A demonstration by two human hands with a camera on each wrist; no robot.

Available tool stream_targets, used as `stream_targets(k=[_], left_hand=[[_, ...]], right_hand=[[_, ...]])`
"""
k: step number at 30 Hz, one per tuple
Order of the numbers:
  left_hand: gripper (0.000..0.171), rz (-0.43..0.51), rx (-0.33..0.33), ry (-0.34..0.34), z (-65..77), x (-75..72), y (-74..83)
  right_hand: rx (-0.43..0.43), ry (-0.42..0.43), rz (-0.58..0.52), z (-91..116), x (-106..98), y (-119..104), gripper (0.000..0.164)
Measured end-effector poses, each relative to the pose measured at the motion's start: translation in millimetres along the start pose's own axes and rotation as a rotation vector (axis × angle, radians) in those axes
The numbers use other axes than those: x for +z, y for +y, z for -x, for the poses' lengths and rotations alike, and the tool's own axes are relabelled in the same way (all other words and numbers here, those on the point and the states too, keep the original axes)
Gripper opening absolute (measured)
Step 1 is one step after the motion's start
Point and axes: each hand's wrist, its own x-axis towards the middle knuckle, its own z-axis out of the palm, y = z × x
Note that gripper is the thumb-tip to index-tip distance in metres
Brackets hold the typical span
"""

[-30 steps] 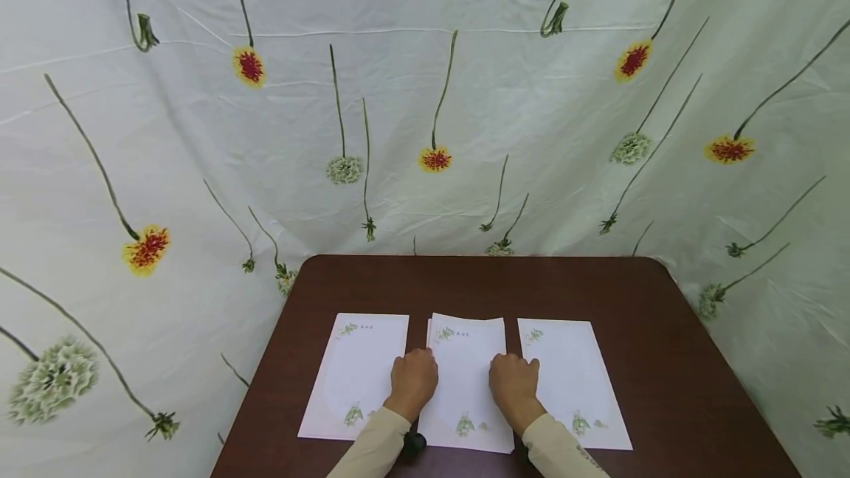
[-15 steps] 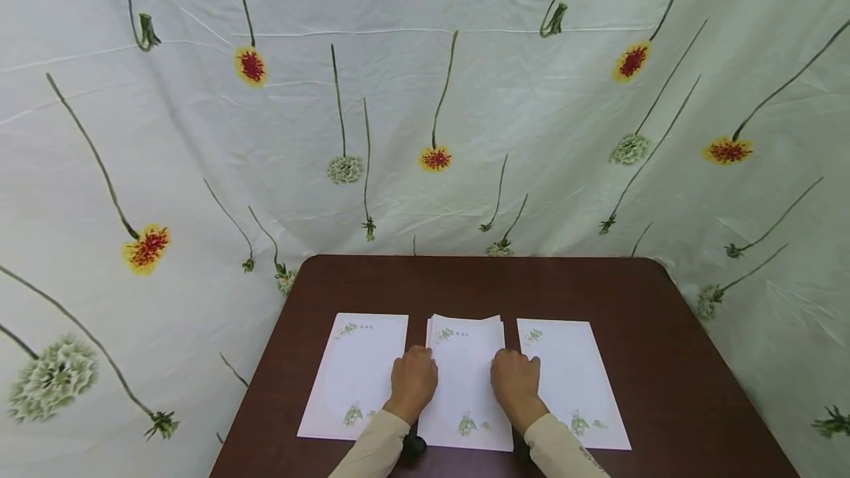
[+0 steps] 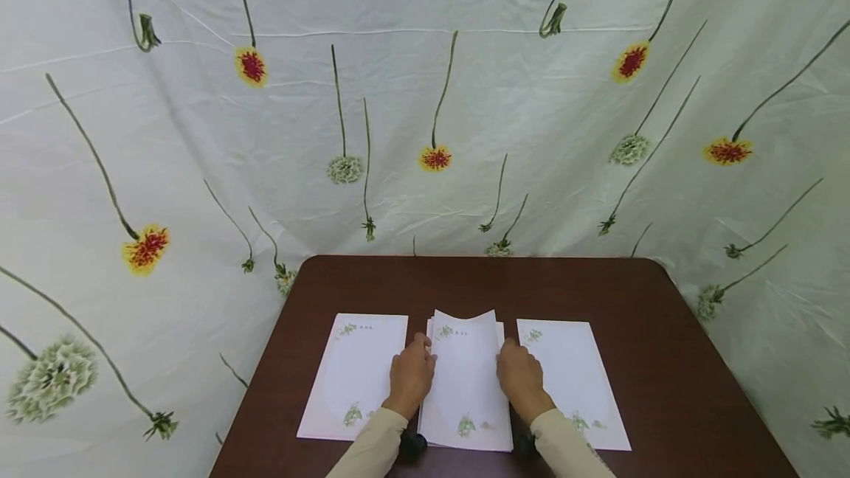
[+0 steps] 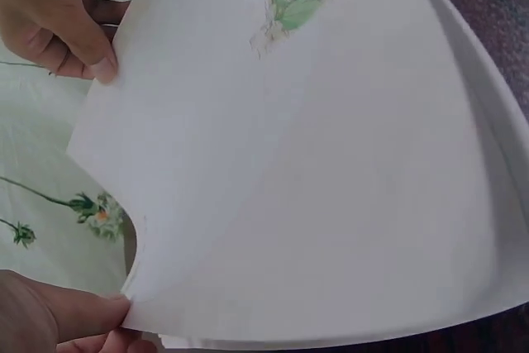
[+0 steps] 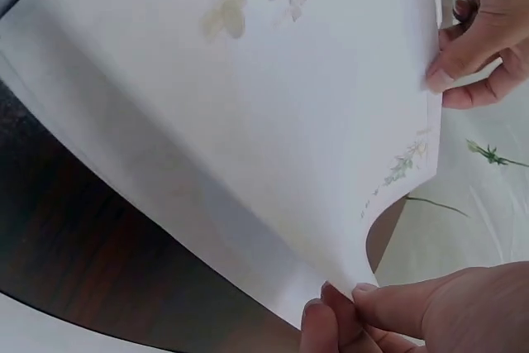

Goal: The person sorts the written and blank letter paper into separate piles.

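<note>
Head view, left hand point(image 3: 412, 376): your thumb and fingers pinch the top sheet's left edge.
Right hand point(image 3: 521, 376): your fingers pinch the opposite edge; gripping both sides apparently bows the paper, so its far edge dips.
Top sheet point(image 3: 463, 382): above the stack, partly raised off it by your grip.
Stack point(image 3: 501, 332): directly before you, likely so both arms reach evenly.
Left sheet point(image 3: 352, 375), right sheet point(image 3: 578, 382): either side of the stack, apart, presumably to stay separate.
Table point(image 3: 485, 282): beneath the stack, supporting it.
Cloth point(image 3: 425, 102): beyond the stack, flowered.

Head view looks forward and down from afar; close wrist views share the middle sheet point(image 3: 462, 382).
</note>
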Motion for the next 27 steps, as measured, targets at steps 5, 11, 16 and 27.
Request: stream_targets(k=[5, 11, 16, 27], left_hand=[[0.013, 0.07, -0.022, 0.026, -5.2, -7.5, -2.3], [0.011, 0.149, -0.104, -0.061, -12.7, -21.6, -10.2], [0.014, 0.186, -0.166, -0.107, -18.3, -38.2, -23.9], [0.017, 0.151, -0.257, -0.12, -26.5, -71.0, -62.9]], right_hand=[[0.066, -0.1, -0.153, -5.7, -8.3, -1.5, 0.017], [0.099, -0.165, -0.325, -9.4, -14.3, -6.4, 0.015], [0.068, -0.158, -0.378, -13.3, -12.0, -12.5, 0.016], [0.023, -0.238, -0.484, -22.6, 9.8, -45.5, 0.018]])
